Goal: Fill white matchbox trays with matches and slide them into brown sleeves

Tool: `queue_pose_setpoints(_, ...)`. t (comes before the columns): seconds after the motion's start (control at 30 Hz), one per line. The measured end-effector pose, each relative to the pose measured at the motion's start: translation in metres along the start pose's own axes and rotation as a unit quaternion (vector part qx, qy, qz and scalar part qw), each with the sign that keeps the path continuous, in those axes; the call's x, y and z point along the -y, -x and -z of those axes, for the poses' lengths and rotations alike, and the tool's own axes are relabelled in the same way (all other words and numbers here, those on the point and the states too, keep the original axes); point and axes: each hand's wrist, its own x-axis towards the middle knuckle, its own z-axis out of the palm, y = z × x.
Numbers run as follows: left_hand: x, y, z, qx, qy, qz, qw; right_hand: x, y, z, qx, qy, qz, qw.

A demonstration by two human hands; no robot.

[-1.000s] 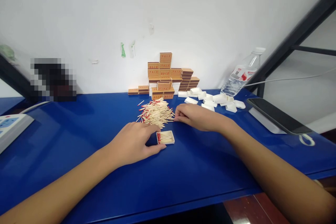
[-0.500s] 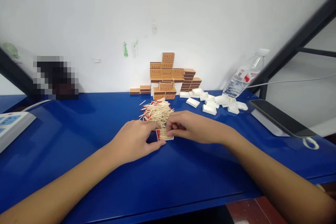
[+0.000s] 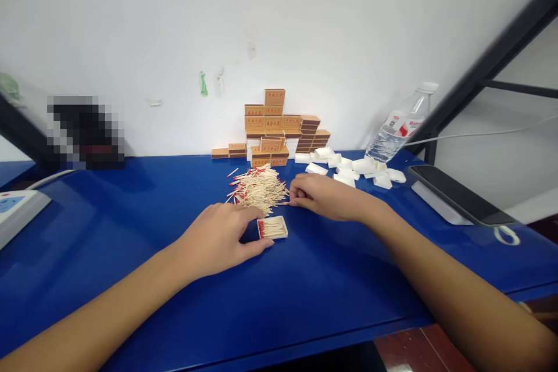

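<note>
My left hand rests on the table with thumb and forefinger braced around the left end of a small white matchbox tray. Inside the tray lie several red-tipped matches, their heads to the left. Just behind it spreads a loose pile of matches. At the pile's right edge my right hand has its fingertips pinched on the end of a match; whether it grips more than one I cannot tell.
Brown matchboxes are stacked against the wall behind the pile. White empty trays lie scattered to the right, near a tilted water bottle and a phone on a stand. A white device sits at far left.
My right hand has moved from the tray back and to the right, to the pile's edge, uncovering the tray. My left hand stays around the tray. The view has shifted slightly.
</note>
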Motion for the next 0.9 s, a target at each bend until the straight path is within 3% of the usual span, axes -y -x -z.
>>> queue_pose_setpoints(0.1,0.002,-0.001,0.0,-0.018,-0.013,0.009,1.0,0.006,0.004,0.003,-0.011,-0.023,0.017,1.0)
queue_pose_setpoints(0.27,0.001,-0.001,-0.001,-0.015,-0.017,0.008,1.0,0.04,0.011,0.007,0.002,-0.106,0.069,0.992)
queue_pose_setpoints(0.4,0.0,-0.001,0.0,-0.016,-0.02,0.011,1.0,0.054,0.013,0.004,0.002,-0.106,0.089,0.99)
queue_pose_setpoints(0.57,0.001,0.0,0.001,-0.03,-0.022,0.007,0.999,0.034,0.007,0.002,-0.073,-0.007,0.045,0.996)
queue_pose_setpoints(0.73,-0.001,0.0,0.002,-0.021,-0.01,0.002,1.0,0.013,0.0,-0.009,-0.042,0.02,0.019,0.999)
queue_pose_setpoints(0.9,-0.001,0.0,0.002,-0.003,-0.022,0.004,1.0,0.015,0.002,-0.002,-0.023,-0.009,0.028,0.999)
